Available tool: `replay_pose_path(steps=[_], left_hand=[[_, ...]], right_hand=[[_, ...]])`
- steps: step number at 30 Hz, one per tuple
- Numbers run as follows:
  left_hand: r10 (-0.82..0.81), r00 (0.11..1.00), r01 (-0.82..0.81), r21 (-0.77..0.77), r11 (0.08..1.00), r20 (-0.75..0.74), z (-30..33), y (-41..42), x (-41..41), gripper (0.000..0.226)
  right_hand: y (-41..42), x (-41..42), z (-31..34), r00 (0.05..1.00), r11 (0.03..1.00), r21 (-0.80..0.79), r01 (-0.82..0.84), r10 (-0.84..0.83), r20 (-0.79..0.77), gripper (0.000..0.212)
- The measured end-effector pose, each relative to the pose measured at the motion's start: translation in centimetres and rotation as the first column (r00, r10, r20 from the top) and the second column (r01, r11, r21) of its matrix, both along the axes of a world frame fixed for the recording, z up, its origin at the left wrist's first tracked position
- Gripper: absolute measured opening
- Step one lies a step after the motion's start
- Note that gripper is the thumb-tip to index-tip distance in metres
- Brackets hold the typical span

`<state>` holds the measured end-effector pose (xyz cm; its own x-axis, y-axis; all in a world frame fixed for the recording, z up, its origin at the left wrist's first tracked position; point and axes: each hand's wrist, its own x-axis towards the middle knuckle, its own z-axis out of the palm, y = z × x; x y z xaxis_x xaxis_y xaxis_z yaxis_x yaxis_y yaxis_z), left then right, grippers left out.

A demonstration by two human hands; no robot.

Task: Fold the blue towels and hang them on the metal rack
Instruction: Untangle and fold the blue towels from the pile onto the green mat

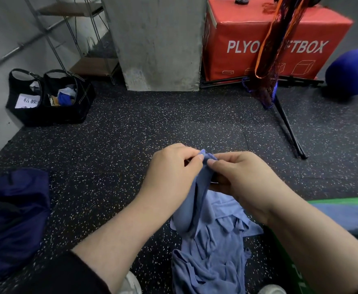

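Up close, both hands pinch one corner of a blue towel.
Left hand [169,168] and right hand [243,179] meet with fingers clenched on the blue towel [197,198], whose top edge is lifted while the rest trails onto a crumpled towel heap [207,259] on the speckled floor [131,132]; a red box [301,35] stands behind.

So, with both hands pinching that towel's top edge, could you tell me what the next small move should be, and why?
Probably slide the left hand and right hand apart along the edge. Both pinch the blue towel at nearly one spot, so it hangs bunched over the pile of towels; spreading it should let it fold flat.
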<state>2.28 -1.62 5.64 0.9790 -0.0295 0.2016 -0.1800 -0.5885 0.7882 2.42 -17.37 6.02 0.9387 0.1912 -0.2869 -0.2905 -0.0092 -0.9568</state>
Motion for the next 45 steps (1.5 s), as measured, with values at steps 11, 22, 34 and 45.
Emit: replay_pose_path(steps=[11,22,34,45], left_hand=[[-0.036,0.972,-0.009,0.19,0.982,0.231,-0.2,-0.6,-0.5,0.024],[-0.033,0.999,0.028,0.105,0.994,0.042,1.0,0.6,-0.2,0.011],[-0.308,0.919,0.325,0.03,0.945,-0.246,0.5,1.0,0.4,0.015],[-0.209,0.932,0.264,0.156,0.952,-0.297,-0.1,3.1,-0.3,0.039]], right_hand=[[0.3,0.1,0.3,0.989,0.981,0.178,0.075,-0.051,-0.136,0.03],[-1.2,1.3,-0.1,0.99,0.967,-0.255,0.011,0.025,0.137,0.021],[-2.7,0.8,2.7,0.875,0.764,-0.627,-0.155,0.401,0.272,0.013],[-4.3,0.0,3.1,0.882,0.674,-0.723,0.152,0.237,0.407,0.011]])
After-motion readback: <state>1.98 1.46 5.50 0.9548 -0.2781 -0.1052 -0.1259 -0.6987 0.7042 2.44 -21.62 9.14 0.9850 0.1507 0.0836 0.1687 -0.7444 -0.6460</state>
